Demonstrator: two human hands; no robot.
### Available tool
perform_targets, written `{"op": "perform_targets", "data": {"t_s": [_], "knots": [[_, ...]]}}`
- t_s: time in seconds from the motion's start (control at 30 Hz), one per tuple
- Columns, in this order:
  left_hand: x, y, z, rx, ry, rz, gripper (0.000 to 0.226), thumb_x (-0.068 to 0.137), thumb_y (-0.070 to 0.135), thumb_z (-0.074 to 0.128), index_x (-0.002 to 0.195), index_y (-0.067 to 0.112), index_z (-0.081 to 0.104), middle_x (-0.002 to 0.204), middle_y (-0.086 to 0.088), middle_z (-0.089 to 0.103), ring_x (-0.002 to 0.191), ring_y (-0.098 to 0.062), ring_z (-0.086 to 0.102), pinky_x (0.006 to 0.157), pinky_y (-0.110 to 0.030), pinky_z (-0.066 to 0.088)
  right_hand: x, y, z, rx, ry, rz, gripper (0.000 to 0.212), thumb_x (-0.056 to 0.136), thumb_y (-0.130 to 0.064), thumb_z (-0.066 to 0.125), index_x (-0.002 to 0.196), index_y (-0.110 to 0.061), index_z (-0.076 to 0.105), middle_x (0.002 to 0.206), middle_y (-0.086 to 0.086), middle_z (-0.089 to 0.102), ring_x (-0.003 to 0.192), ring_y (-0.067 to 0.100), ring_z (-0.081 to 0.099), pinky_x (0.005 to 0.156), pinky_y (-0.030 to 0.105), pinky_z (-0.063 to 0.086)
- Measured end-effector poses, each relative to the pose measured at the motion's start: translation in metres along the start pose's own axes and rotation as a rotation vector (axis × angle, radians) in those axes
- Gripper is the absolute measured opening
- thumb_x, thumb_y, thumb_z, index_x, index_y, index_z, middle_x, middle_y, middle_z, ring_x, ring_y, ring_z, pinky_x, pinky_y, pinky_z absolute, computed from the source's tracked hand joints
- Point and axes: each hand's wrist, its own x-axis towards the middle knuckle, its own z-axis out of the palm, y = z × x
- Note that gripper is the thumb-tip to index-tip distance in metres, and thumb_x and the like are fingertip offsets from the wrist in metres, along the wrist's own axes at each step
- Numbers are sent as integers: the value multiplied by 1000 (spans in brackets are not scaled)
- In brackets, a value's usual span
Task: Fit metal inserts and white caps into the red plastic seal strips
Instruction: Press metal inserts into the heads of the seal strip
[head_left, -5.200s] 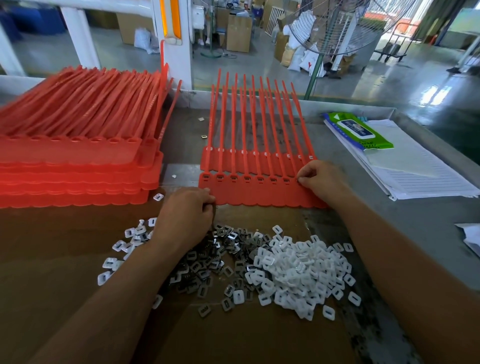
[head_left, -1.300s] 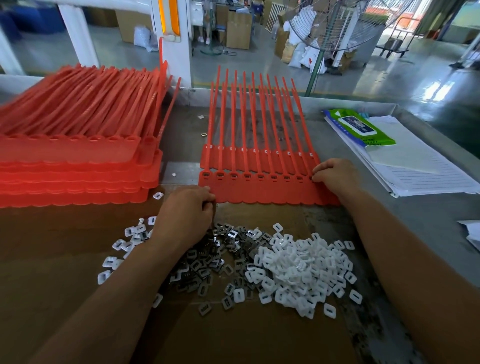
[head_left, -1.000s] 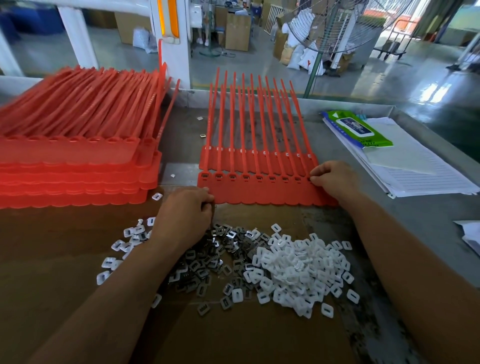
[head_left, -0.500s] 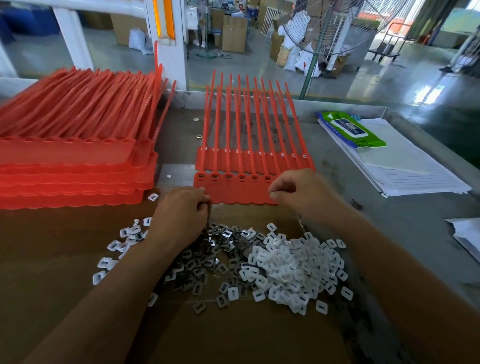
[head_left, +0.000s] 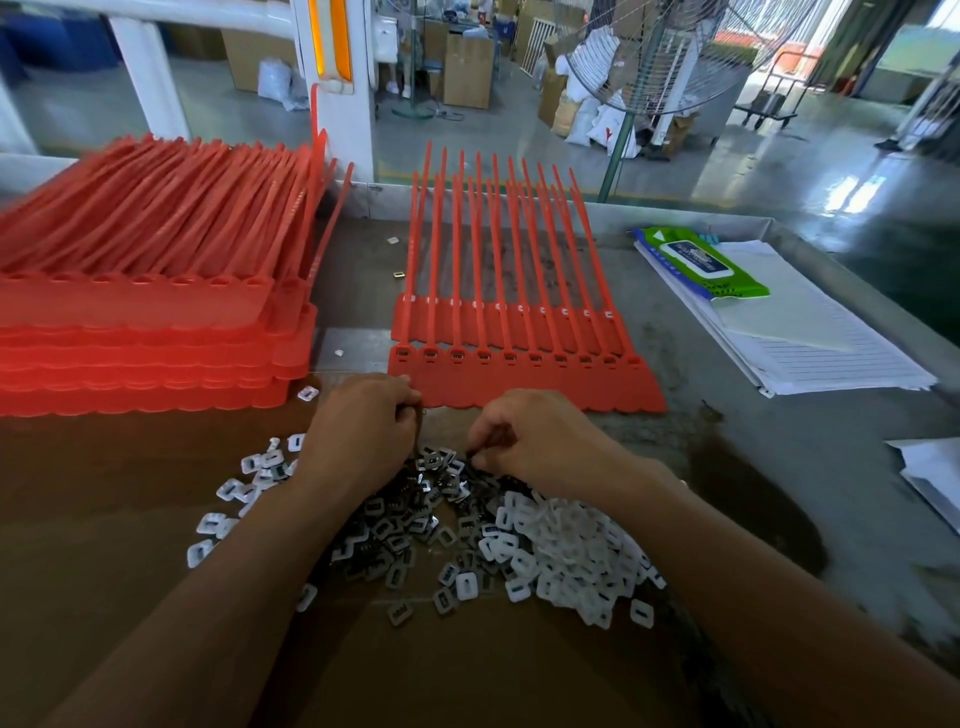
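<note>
A red seal strip sheet (head_left: 524, 376) lies flat in the middle, tails pointing away, with metal inserts showing in its row of heads. A second sheet lies under it further back. My left hand (head_left: 363, 431) sits curled at the sheet's near left corner, and a small metal piece glints at its fingertips. My right hand (head_left: 540, 441) is just below the sheet's near edge, fingers curled down, pinching at the dark pile of metal inserts (head_left: 410, 525). The heap of white caps (head_left: 571, 545) lies right of that pile, under my right forearm.
A tall stack of red strip sheets (head_left: 145, 338) fills the left side. Loose white caps (head_left: 234, 488) are scattered left of my left wrist. A wet-wipes pack (head_left: 698, 262) lies on lined papers (head_left: 810, 338) at the right. The parts rest on brown cardboard (head_left: 104, 519).
My right hand left the sheet's right end, swept left along the near edge and dropped onto the metal insert pile. My left hand stayed at the near left corner.
</note>
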Motion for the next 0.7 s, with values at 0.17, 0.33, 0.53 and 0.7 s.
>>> {"op": "perform_targets", "data": {"t_s": [0.17,0.33,0.53,0.7], "knots": [[1,-1,0,-1,-6,0,27,83,7,52,106,8,66,121,-4,60,113,-16,53,97,-21,32,0,2,0,49,1,21,8,77,-12,71,81,-17,66,70,-18,53,64,-6,49,59,5,40],[1,-1,1,-6,-6,0,27,83,6,52,105,8,67,121,-4,60,112,-17,54,98,-23,33,-2,5,0,101,-21,6,9,81,-9,66,84,-16,62,71,-15,56,65,-4,53,62,10,44],[1,0,0,4,-5,1,27,83,7,53,106,9,66,121,-4,60,112,-16,54,98,-22,32,-8,7,-5,115,24,-20,12,84,-6,62,85,-16,68,66,-21,55,63,-16,53,61,1,41],[0,0,-1,-7,-10,-5,27,83,6,52,107,9,66,122,-4,59,113,-16,54,98,-22,32,-12,14,-13,165,86,36,16,85,-7,61,80,-23,63,69,-18,58,62,-12,54,60,3,42]]}}
